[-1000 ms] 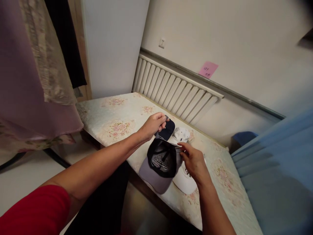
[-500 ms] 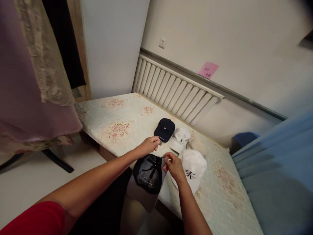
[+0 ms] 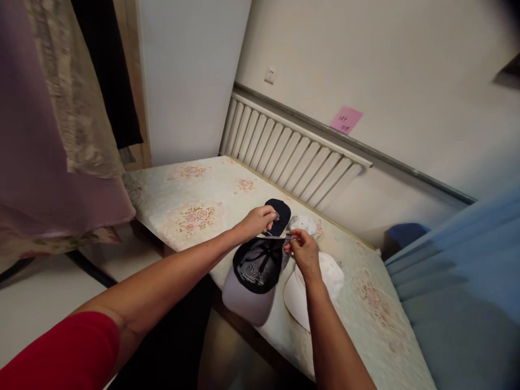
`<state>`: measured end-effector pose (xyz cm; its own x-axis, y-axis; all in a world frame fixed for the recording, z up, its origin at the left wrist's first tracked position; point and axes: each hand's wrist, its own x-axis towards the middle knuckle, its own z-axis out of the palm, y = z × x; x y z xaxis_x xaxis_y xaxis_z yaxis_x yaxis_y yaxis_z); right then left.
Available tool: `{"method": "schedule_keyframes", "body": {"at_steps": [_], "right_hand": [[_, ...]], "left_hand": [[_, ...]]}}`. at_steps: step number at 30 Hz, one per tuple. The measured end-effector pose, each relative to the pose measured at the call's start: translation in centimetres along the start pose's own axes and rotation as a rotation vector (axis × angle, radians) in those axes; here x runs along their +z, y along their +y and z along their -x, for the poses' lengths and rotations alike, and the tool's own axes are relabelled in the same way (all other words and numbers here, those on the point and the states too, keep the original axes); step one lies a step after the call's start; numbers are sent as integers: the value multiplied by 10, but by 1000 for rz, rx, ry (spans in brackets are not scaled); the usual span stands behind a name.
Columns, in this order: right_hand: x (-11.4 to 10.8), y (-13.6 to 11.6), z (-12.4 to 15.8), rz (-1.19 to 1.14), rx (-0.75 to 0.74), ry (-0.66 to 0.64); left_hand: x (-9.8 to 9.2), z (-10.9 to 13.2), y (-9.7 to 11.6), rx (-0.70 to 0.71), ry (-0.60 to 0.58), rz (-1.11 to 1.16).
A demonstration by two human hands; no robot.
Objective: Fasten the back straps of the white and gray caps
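A grey baseball cap [image 3: 249,298] hangs upside down from my hands, its dark lining and brim turned toward me. My left hand [image 3: 258,222] is closed at the cap's back edge, a small grey strap end showing at its fingertips. Pinched in my right hand [image 3: 305,254] is the other side of that back edge, near the strap. Just beyond my left hand lies a navy cap [image 3: 280,208], partly covered by it. A smaller white cap [image 3: 303,224] is behind my right hand. The larger white cap [image 3: 331,276] rests beside my right wrist, its front logo hidden by my forearm.
The caps lie on a bed with a floral cover [image 3: 195,216]. A white radiator [image 3: 292,151] runs along the wall behind it. Blue curtain [image 3: 467,287] hangs at the right, with a blue bin-like object [image 3: 406,234] beside it. Clothes [image 3: 77,119] hang at the left.
Both hands have risen and moved right and away from me, carrying the grey cap up over the bed's edge. Its brim now shows more fully.
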<state>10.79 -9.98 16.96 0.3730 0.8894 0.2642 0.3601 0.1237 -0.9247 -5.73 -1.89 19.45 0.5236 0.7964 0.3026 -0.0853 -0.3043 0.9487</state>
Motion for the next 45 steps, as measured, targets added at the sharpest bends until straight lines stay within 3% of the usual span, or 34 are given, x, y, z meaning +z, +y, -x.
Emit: {"method": "schedule_keyframes", "body": {"at_steps": [9, 14, 21, 28, 37, 45], "right_hand": [[25, 42, 18, 141, -40, 26], [31, 49, 29, 242, -61, 68], [29, 44, 41, 167, -20, -27], [26, 37, 47, 38, 26, -118], [31, 44, 54, 78, -30, -103], [36, 41, 62, 146, -63, -87]], "left_hand": [[-1, 17, -49, -141, -106, -162], [-2, 25, -45, -80, -201, -254], [-1, 22, -36, -10, -223, -271], [4, 33, -41, -144, -313, -114], [23, 46, -57, -298, -170, -25], [29, 53, -67, -395, -125, 21]]}}
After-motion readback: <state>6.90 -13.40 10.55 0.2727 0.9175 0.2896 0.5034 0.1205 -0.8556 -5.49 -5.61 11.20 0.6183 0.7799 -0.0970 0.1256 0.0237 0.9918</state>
